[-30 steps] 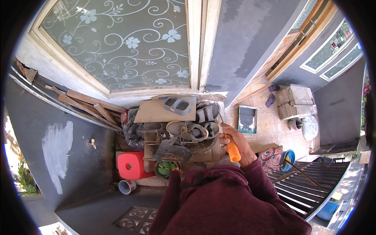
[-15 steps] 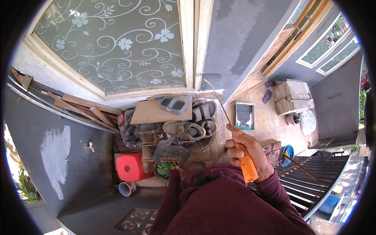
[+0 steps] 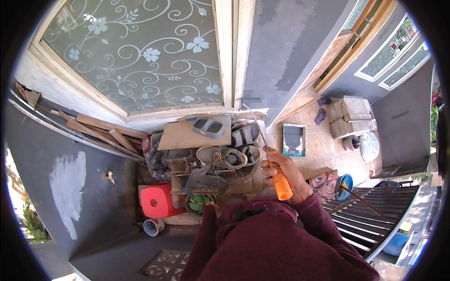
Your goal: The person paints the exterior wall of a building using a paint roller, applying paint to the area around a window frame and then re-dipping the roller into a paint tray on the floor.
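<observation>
— What is in the right grip (image 3: pixel 289 177)?
— An orange handle (image 3: pixel 282 185), a little right of the frame's centre. The fingers are wrapped firmly around it, with its blunt lower end poking out below them.

— And the other end?
— A thin metal rod (image 3: pixel 260 129) runs up and leftward from it to the foot of the grey wall (image 3: pixel 276 56), just right of the window frame. A dark grey strip shows at the rod's tip, too close to the wall's colour for me to say exactly what it is.

— The left grip (image 3: pixel 212 205)?
— Only a bit of it shows past the sleeve, low and near the middle, just beside a green round thing (image 3: pixel 198 202). I can't tell whether it is grasping anything.

— What lies around the handle?
— To its left, a pair of laced shoes (image 3: pixel 220 157) and, above them, a strapped grey sandal (image 3: pixel 244 135). A flat board (image 3: pixel 178 136) lies there too, carrying a grey piece with two hollows (image 3: pixel 209 128). Right of centre, a rectangular tray (image 3: pixel 294 142) with dark, patchy grey inside sits on the tiled floor (image 3: pixel 315 146).

— Anything lower left?
— A red stool (image 3: pixel 165 202), with a small white bucket (image 3: pixel 152 227) tipped over just beneath it in the frame.
</observation>
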Demonstrator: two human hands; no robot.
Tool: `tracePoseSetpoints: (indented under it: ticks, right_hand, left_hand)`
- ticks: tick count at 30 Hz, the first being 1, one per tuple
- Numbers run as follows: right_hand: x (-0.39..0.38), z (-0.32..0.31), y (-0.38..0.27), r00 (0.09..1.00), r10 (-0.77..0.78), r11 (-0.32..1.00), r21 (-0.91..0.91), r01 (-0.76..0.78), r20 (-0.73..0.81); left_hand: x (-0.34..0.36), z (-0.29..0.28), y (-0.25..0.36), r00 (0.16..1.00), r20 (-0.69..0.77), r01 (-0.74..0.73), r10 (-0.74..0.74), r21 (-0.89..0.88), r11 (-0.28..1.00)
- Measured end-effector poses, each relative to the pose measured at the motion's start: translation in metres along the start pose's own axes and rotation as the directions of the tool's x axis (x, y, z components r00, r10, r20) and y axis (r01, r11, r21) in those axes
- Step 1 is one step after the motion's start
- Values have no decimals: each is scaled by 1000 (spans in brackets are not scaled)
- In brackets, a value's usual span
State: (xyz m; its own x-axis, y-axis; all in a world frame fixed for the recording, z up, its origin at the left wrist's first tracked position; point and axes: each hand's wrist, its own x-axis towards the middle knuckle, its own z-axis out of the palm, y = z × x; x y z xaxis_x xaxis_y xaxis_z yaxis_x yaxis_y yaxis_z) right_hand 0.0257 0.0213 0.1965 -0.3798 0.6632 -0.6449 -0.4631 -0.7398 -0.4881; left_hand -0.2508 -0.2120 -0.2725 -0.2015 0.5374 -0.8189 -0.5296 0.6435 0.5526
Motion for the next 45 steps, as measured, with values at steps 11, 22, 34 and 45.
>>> tracePoseSetpoints:
  ticks: [11, 22, 34, 45]
  right_hand:
    - [-91, 45, -28, 998, -32, 999, 38, 30, 47]
    - [-35, 18, -4, 1000, 2, 1000, 0, -2, -7]
    - [-89, 46, -22, 997, -37, 998, 50, 34, 62]
    - [-43, 36, 10, 997, -59, 996, 72, 55, 43]
  left_hand:
    - [-8, 14, 26, 988, 9, -143, 153, 409, 901]
    - [-5, 32, 31, 999, -40, -19, 24, 118, 993]
    - [34, -35, -26, 980, 200, 63, -20, -212, 975]
    - [-8, 24, 21, 996, -48, 73, -75, -38, 997]
